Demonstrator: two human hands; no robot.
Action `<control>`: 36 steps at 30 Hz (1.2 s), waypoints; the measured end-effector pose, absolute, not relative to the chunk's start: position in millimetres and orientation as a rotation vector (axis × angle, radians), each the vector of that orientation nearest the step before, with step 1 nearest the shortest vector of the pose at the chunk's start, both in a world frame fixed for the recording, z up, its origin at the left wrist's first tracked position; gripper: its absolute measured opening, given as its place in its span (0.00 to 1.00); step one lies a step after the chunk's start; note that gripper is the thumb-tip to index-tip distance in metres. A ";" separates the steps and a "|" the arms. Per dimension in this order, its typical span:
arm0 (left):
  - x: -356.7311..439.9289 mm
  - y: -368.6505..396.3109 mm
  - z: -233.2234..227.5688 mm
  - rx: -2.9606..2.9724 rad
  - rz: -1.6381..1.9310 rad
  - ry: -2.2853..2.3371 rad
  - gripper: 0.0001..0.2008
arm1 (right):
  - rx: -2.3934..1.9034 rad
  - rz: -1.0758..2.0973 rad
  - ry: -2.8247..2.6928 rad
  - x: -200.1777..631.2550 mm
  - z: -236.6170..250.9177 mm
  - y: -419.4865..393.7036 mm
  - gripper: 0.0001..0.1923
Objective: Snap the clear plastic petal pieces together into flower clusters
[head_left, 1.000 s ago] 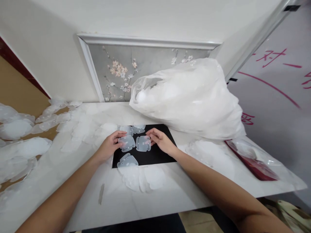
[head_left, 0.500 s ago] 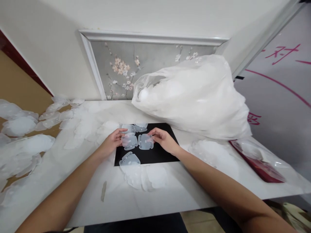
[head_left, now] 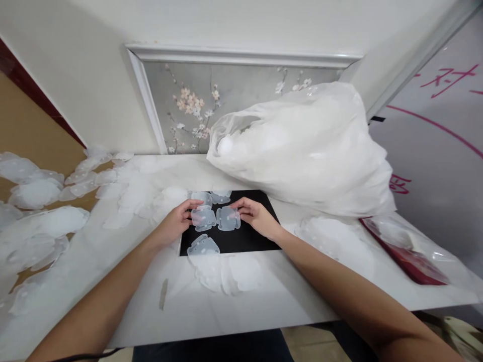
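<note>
My left hand (head_left: 182,219) pinches the left side of a translucent plastic piece (head_left: 204,219) with small dots and wavy edges. A similar clear piece (head_left: 228,219) is gripped at its right side by my right hand (head_left: 253,215). The two pieces are side by side, edges almost meeting, over a black mat (head_left: 256,240); fingers show through the plastic. Behind them, more clear pieces (head_left: 220,196) rest on the mat's far edge. Another dotted piece (head_left: 204,245) overlaps its near left edge, close to a fanned-out row of pieces (head_left: 241,274) on the white table.
A big white plastic bag (head_left: 302,151) of pieces lies open at the back. Heaps of clear pieces (head_left: 128,196) cover the left side, some on brown cardboard. To the right are another pile (head_left: 332,239) and a red tray (head_left: 418,269) with clear plastic on it.
The whole view has shifted slightly. Both hands still hold their pieces in nearly the same place over the mat.
</note>
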State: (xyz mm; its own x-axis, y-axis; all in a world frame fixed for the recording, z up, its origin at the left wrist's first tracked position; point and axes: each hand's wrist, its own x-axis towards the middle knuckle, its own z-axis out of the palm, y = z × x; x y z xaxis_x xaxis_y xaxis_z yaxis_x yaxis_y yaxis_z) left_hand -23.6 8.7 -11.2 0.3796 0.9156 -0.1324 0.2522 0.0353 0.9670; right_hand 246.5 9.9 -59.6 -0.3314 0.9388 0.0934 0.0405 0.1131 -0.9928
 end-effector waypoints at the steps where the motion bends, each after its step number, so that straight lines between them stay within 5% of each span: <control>1: -23.5 7.8 -10.2 1.521 0.698 1.120 0.29 | -0.998 1.343 -1.547 246.4 -59.5 9.7 0.12; 16: -27.3 8.3 -10.0 2.190 0.521 1.254 0.19 | -0.914 1.136 -1.722 244.8 -58.6 9.4 0.12; 22: -23.9 8.8 -1.2 2.069 0.634 1.291 0.12 | -1.019 0.980 -1.769 246.5 -46.2 8.4 0.02; 30: -18.4 5.3 6.7 1.132 0.854 1.182 0.20 | -0.965 1.672 -1.049 244.1 -39.8 7.0 0.23; 36: -17.2 3.8 7.9 0.940 0.842 1.101 0.13 | -0.961 1.735 -0.960 244.2 -36.9 5.8 0.23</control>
